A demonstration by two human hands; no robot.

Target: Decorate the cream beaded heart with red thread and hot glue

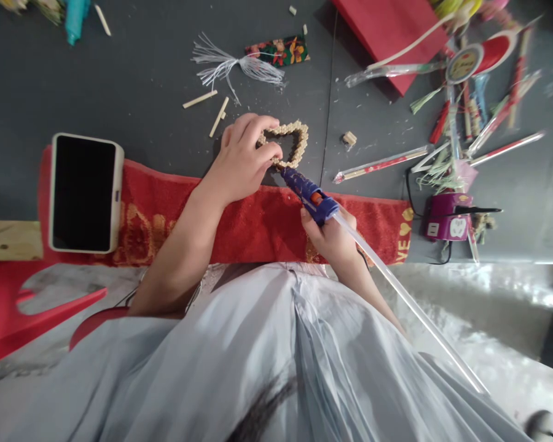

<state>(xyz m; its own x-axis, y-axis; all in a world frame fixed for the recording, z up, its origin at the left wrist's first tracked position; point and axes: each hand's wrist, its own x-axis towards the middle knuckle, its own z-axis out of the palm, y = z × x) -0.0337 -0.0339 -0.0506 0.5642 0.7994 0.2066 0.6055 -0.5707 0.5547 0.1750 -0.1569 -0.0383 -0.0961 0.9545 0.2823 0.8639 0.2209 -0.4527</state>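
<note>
My left hand [249,153] grips the left side of a heart-shaped ring [299,136] built from short pale sticks, its fingers bent over the rim. My right hand [334,236] is wrapped round the handle of a blue glue gun [308,190]. The gun's nozzle meets the lower edge of the ring, though whether it touches is too small to tell. A long clear glue stick [410,301] runs out of the gun's back end, down to the right. Beneath my wrists lies a red towel [262,227] with gold patterns.
A tablet-like device [83,193] lies on the towel at left. Cut sticks [219,116] and a bundle of white strands [239,64] are beyond my hands. At right are a purple power socket [449,218], a red ribbon spool [482,56], wrapped sticks [382,164] and a red box [391,31].
</note>
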